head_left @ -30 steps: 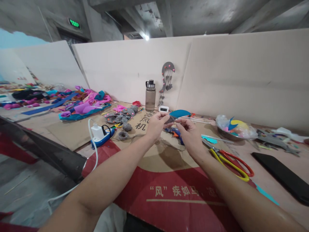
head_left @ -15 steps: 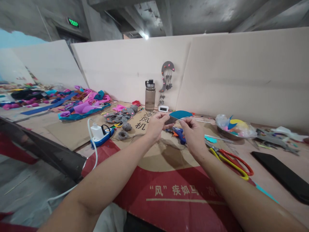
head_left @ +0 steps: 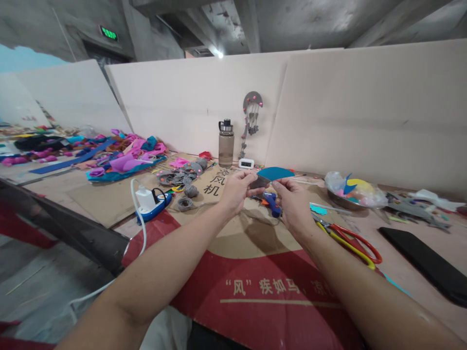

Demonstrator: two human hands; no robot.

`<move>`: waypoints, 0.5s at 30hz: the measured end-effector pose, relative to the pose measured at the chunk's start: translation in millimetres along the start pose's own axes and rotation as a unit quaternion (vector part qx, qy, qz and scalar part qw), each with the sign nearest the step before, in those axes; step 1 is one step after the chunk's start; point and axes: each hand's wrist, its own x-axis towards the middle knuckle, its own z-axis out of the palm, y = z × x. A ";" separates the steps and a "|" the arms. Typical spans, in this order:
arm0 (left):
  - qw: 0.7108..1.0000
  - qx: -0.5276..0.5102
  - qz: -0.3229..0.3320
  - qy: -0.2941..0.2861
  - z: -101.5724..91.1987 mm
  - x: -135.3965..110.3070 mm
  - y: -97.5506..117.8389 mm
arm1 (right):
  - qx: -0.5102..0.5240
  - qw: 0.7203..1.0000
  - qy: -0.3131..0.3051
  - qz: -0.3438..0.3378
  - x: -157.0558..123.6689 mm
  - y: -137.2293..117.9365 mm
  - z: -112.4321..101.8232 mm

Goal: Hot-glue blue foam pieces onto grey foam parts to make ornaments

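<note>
Over the brown cardboard, my left hand [head_left: 239,189] is closed on a small dark grey felt piece [head_left: 260,182], gripped between thumb and fingers. My right hand [head_left: 294,199] pinches at the piece's right end; whatever lies between its fingertips is too small to make out. Just behind both hands a blue felt shape [head_left: 275,173] shows, and whether it touches them I cannot tell. A blue glue gun [head_left: 272,204] lies on the cardboard below the fingers, partly behind my right hand. Thin grey yarn trails across the cardboard under my hands.
Scissors with red and yellow handles [head_left: 359,248] and a black phone [head_left: 419,260] lie at right, a bowl of scraps [head_left: 355,197] behind. A bottle [head_left: 226,146] stands at the back. At left are a blue power strip [head_left: 155,209], its white cable, yarn balls [head_left: 191,190] and felt scraps [head_left: 127,160].
My right fingertips have shifted slightly against the end of the grey felt piece. My left hand keeps its hold, and the view has moved only a little.
</note>
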 end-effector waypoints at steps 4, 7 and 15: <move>1.000 -0.010 -0.009 -0.008 -1.8 1.9 -1.0 | 0.069 0.997 0.006 0.033 -2.7 -7.3 1.9; 1.000 -0.017 -0.008 -0.015 -2.8 3.2 -0.9 | 0.090 0.995 0.010 0.047 -4.3 -11.4 2.6; 0.999 0.007 -0.008 -0.043 -2.7 1.8 2.7 | 0.095 0.993 0.017 0.075 -6.3 -15.5 2.2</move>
